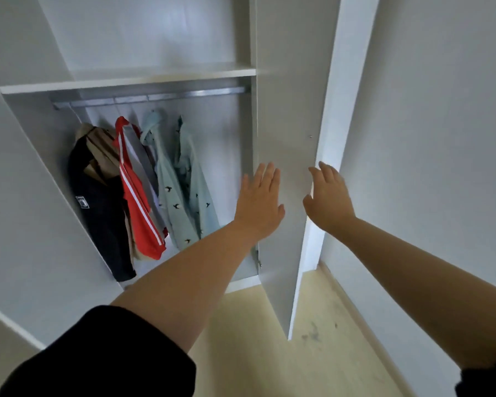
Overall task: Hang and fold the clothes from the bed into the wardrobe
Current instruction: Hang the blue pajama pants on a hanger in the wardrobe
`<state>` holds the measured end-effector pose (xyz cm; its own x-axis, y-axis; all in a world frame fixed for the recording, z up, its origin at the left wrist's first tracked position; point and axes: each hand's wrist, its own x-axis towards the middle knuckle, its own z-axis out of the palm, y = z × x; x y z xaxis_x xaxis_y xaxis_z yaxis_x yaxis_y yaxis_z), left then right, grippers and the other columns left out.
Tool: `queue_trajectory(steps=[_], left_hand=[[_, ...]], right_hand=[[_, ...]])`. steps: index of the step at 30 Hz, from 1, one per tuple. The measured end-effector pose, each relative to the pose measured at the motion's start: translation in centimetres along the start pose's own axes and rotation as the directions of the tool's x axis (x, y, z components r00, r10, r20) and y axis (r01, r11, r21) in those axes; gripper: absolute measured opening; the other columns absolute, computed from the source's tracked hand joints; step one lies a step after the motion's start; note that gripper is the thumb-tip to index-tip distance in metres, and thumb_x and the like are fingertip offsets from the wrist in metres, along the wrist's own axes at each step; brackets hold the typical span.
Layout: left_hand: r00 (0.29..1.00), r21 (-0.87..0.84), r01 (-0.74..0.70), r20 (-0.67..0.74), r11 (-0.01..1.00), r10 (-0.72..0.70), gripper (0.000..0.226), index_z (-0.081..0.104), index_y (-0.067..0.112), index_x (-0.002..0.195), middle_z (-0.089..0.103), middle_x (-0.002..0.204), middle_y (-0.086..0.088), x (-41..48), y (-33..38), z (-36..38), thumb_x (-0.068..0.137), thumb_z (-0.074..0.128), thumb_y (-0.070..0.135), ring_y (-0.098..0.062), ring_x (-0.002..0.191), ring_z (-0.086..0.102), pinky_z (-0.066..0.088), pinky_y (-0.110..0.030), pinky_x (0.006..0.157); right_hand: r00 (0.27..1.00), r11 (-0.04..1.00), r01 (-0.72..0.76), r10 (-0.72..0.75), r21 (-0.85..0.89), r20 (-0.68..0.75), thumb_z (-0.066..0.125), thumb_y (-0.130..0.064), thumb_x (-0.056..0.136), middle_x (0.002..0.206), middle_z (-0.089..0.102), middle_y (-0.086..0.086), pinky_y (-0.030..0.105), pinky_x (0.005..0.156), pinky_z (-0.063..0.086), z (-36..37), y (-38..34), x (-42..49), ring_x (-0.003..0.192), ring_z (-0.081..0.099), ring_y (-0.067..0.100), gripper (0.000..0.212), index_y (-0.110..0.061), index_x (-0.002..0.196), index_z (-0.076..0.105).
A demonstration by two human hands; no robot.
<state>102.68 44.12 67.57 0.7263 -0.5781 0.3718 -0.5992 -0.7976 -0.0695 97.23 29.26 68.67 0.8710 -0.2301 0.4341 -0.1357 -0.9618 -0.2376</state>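
both hands are stretched forward with fingers straight and holding nothing. the left hand lies flat against the inner face of the tall white wardrobe door, close to its hinged side; the right hand is at the door's outer edge, fingers slightly spread — whether the palm actually touches the edge cannot be told. the two hands are near each other but apart, with the door panel between them. both forearms are bare, with black sleeves at the bottom of the view.

the white wardrobe stands open. under a white shelf runs a grey metal hanging rail, and the clothes hang from it in a bunch at the left half of the compartment: a dark navy garment with a small white patch over something beige, a red garment with white stripes, and a pale mint shirt printed with small dark birds — the rightmost piece. the hangers themselves are hard to make out.

below the door lies a pale yellow wooden floor with a dark smudge near the door's lower corner. a plain white wall fills the right side.
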Motion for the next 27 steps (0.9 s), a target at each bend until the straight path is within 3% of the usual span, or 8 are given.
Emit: queue_trajectory(steps=[10, 16, 20, 23, 27], left_hand=[[0.953, -0.179, -0.303, -0.059, 0.936, 0.297, 0.070, 0.010, 0.010, 0.152, 0.007, 0.160, -0.008, -1.1, 21.7, 0.1, 0.095, 0.046, 0.030, -0.025, 0.147, 0.004, 0.009, -0.044, 0.118], [0.893, -0.287, -0.443, -0.058, 0.849, 0.446, 0.070, 0.012, 0.010, 0.151, 0.008, 0.160, -0.008, -4.4, 41.7, 2.0, 0.094, 0.046, 0.030, -0.025, 0.147, 0.007, 0.013, -0.044, 0.118], [0.864, -0.351, -0.476, -0.014, 0.806, 0.504, 0.071, 0.009, 0.010, 0.152, 0.006, 0.160, -0.008, -7.9, 53.4, 4.2, 0.094, 0.045, 0.031, -0.025, 0.147, 0.004, 0.013, -0.044, 0.118], [0.841, -0.400, -0.490, 0.019, 0.775, 0.541, 0.072, 0.008, 0.011, 0.152, 0.004, 0.160, -0.008, -10.7, 59.9, 6.8, 0.094, 0.046, 0.029, -0.024, 0.147, 0.003, 0.013, -0.045, 0.118], [0.809, -0.446, -0.488, 0.091, 0.750, 0.581, 0.074, 0.002, 0.013, 0.152, -0.002, 0.161, -0.005, -14.4, 65.6, 11.2, 0.095, 0.045, 0.030, -0.022, 0.148, -0.002, 0.009, -0.044, 0.119]], right_hand=[[0.957, 0.939, -0.289, 0.281, -0.187, -0.065, 0.046, -0.016, 0.093, 0.157, 0.019, 0.012, 0.040, 0.120, 0.010, -8.9, 18.1, -13.5, 0.145, 0.013, 0.028, 0.058, -0.009, 0.147, 0.025], [0.878, 0.842, -0.477, 0.471, -0.252, -0.088, 0.046, -0.015, 0.093, 0.157, 0.018, 0.013, 0.041, 0.120, 0.011, -16.0, 32.6, -26.1, 0.145, 0.012, 0.029, 0.059, -0.008, 0.147, 0.024], [0.864, 0.804, -0.488, 0.499, -0.340, -0.061, 0.046, -0.015, 0.092, 0.158, 0.014, 0.014, 0.041, 0.120, 0.008, -18.0, 40.8, -34.7, 0.146, 0.008, 0.029, 0.060, -0.007, 0.147, 0.022], [0.878, 0.769, -0.418, 0.478, -0.483, 0.001, 0.045, -0.017, 0.091, 0.159, 0.007, 0.015, 0.041, 0.117, -0.004, -17.8, 45.9, -40.8, 0.147, 0.000, 0.029, 0.065, -0.006, 0.149, 0.019], [0.850, 0.690, -0.375, 0.522, -0.619, 0.067, 0.045, -0.023, 0.090, 0.157, -0.012, 0.015, 0.044, 0.114, -0.015, -15.6, 50.5, -47.5, 0.141, -0.026, 0.025, 0.074, -0.005, 0.151, 0.008]])
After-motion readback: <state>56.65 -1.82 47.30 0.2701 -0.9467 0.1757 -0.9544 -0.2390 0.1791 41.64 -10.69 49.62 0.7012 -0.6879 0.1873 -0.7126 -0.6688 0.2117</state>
